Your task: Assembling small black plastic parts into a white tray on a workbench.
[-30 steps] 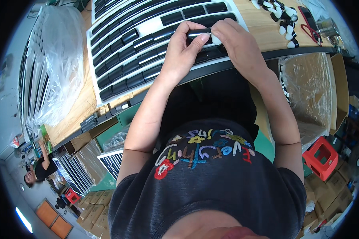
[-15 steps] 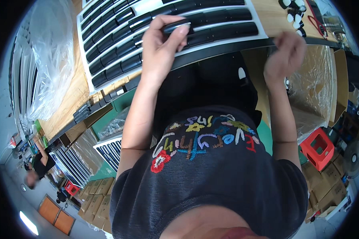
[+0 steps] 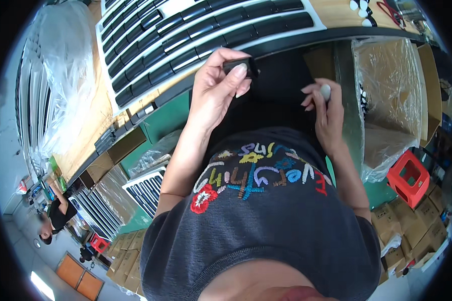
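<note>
My left hand [image 3: 217,88] is closed in a pinch round a short, glossy black tube-like piece [image 3: 251,66], just in front of the table edge. Between the fingers of my right hand [image 3: 330,110], a small whitish oval piece [image 3: 325,93] shows; the hand is to the right of the left one, over my dark lap. Beyond my left hand lies a white tray [image 3: 319,22] with several rows of similar black pieces.
Several small black-and-white pieces [image 3: 362,6] and red-handled scissors [image 3: 390,12] are on the table at the far right. Clear plastic film [image 3: 70,75] hangs at the left. A red stool [image 3: 408,178] and cardboard boxes [image 3: 404,223] stand at the lower right. Another person [image 3: 63,213] is at the far left.
My left hand has drawn the black piece back from over the tray to the table edge. My right hand has come down and inward; a white oval is now in its fingers.
</note>
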The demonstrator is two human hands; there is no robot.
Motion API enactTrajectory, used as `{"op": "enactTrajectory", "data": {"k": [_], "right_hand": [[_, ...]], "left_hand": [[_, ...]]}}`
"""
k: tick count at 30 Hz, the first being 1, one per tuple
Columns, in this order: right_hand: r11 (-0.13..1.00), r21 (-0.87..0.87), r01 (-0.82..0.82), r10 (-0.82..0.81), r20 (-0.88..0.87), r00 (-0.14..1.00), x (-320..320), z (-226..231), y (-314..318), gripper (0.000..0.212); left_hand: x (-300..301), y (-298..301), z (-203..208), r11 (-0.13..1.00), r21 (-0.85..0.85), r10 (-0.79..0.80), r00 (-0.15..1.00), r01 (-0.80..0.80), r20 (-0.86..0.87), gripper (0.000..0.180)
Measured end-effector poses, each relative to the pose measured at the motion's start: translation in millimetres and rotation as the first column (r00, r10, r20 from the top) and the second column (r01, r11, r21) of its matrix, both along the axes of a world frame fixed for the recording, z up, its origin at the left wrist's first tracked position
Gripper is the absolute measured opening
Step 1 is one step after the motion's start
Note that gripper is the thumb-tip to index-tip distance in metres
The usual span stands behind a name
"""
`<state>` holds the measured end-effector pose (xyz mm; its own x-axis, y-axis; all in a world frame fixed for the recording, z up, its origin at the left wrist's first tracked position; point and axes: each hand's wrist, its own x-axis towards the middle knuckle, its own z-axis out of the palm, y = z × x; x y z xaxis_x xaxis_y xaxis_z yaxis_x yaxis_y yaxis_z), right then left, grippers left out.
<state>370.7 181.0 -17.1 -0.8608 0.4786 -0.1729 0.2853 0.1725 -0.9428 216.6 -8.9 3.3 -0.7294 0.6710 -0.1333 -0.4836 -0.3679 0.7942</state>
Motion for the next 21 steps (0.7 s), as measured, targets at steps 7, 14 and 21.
{"op": "enactTrajectory", "data": {"k": [7, 14, 21], "right_hand": [[0.786, 0.608, -0.109, 0.435, -0.419, 0.797, -72.8, 56.9, -17.6, 0.021], [0.758, 0.463, -0.459, 0.599, -0.216, 0.771, -87.8, 72.8, -26.8, 0.025], [0.739, 0.465, -0.487, 0.618, -0.179, 0.766, -109.5, 70.5, -35.3, 0.029]], "left_hand": [[13.6, 3.9, 9.5, 0.997, -0.069, 0.005, 0.987, -0.016, -0.163, 0.02], [13.6, -13.0, 16.8, 0.988, -0.151, -0.07, 0.985, 0.046, -0.159, 0.019], [8.8, -20.3, 17.0, 0.998, -0.051, -0.051, 0.995, 0.046, -0.088, 0.02]]}}
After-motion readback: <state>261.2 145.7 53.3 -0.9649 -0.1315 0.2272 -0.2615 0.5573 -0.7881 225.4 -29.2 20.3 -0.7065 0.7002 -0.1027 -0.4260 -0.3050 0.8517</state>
